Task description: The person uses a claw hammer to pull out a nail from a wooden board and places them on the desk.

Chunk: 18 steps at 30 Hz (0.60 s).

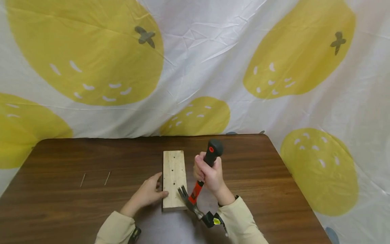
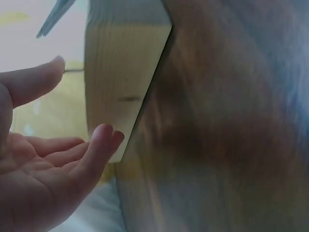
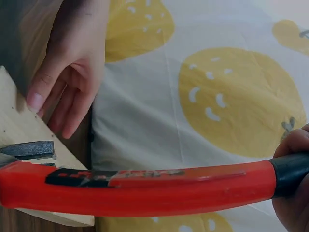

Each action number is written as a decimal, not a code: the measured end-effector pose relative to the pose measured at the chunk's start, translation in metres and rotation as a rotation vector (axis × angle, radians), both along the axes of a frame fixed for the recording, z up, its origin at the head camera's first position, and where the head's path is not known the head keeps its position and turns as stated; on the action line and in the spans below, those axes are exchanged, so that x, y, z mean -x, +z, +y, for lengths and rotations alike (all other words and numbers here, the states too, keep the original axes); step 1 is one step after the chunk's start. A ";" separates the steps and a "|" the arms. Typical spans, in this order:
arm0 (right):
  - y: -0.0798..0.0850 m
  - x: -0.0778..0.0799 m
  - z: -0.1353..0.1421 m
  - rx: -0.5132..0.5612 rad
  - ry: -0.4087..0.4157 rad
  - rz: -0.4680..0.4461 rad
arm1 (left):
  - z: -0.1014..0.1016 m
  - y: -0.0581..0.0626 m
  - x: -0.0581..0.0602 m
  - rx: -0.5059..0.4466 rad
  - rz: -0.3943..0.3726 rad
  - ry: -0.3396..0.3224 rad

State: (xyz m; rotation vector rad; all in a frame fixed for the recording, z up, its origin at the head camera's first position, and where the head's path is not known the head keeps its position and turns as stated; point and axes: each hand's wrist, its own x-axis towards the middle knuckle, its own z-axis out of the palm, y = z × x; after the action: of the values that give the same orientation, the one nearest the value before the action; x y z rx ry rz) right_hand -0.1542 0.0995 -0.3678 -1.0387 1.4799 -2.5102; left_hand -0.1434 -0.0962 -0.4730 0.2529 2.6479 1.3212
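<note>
My right hand (image 1: 210, 173) grips a claw hammer (image 1: 196, 193) by its black and red handle, butt end up and head low. The claw points left over the near right part of a pale wooden block (image 1: 174, 166). Small dark spots mark the block's top. In the left wrist view a thin nail (image 2: 74, 70) stands out from the block, close to my thumb tip. My left hand (image 1: 149, 191) is at the block's left side, thumb at the upper edge and fingers loosely extended along the side.
Two loose nails, a left nail (image 1: 83, 180) and a right nail (image 1: 107, 178), lie on the brown wooden table (image 1: 61, 203) left of the block. A white cloth (image 1: 195, 61) with yellow fruit prints hangs behind the table and along its right side.
</note>
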 end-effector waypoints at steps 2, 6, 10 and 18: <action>-0.001 0.001 -0.002 -0.020 -0.016 -0.021 | 0.004 -0.003 -0.001 -0.021 -0.011 -0.015; 0.000 0.007 -0.010 -0.087 -0.074 -0.072 | 0.008 -0.006 -0.003 -0.058 -0.003 -0.011; 0.003 0.019 -0.022 -0.191 -0.147 -0.150 | 0.010 -0.007 -0.004 -0.080 -0.007 0.010; 0.002 0.043 -0.044 -0.290 -0.168 -0.296 | 0.011 -0.010 -0.004 -0.041 -0.035 0.005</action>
State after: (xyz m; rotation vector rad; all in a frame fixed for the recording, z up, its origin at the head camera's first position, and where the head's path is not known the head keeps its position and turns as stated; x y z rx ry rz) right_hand -0.1976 0.0559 -0.3661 -0.4951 1.8227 -2.3213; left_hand -0.1393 -0.0852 -0.4830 0.2260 2.5970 1.3695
